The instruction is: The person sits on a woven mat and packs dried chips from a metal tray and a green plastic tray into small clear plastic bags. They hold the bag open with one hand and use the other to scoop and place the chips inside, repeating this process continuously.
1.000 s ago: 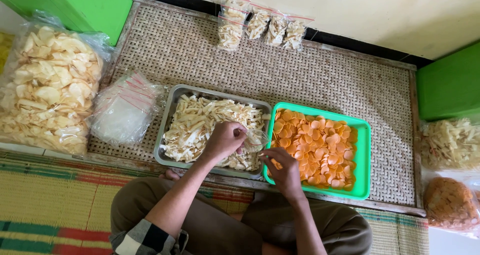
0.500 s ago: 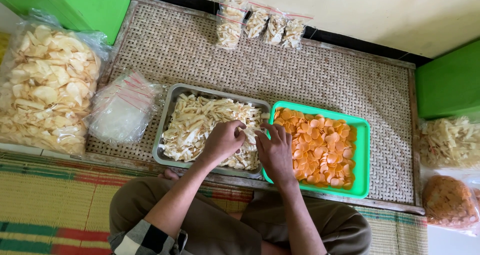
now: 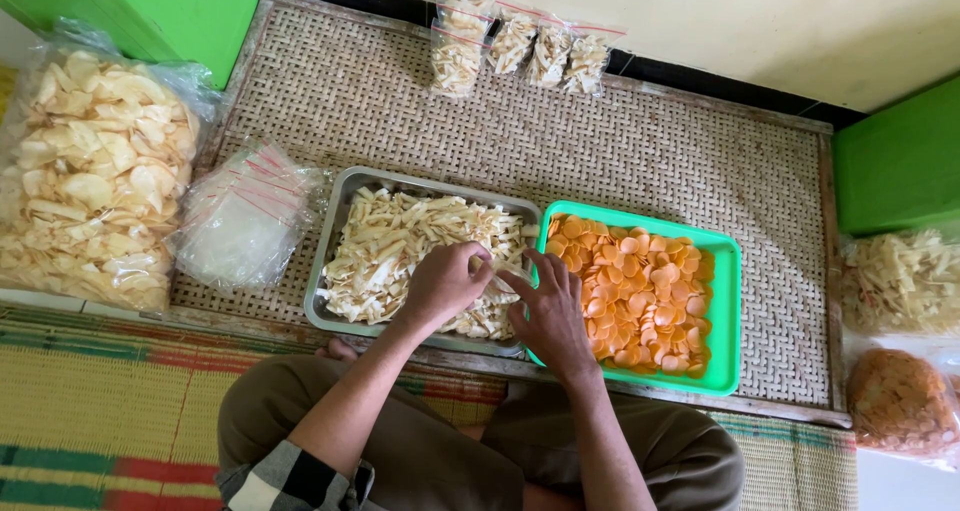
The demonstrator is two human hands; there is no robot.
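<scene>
Woven matting (image 3: 640, 141) carries a metal tray (image 3: 345, 196) of pale strips, its long axis running left-right, beside a green tray (image 3: 728, 301). Left hand (image 3: 445, 286) is clenched, seemingly on strips; right hand (image 3: 548, 316) covers the tray's corner, its grasp unclear.

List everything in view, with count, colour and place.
Steel tray: one, silver, mat centre, holds pale strip chips.
Green tray: one, green, right of the steel tray, holds orange round chips.
Small packs: four, clear with pale chips, far edge by the wall.
Big bag: one, clear with pale chips, far left.
Empty bags: one stack, clear, left of the steel tray.
Right bags: two, pale above, orange-brown below.
Green boxes: two, top left and right.
Left hand: over the steel tray.
Right hand: between the trays.
</scene>
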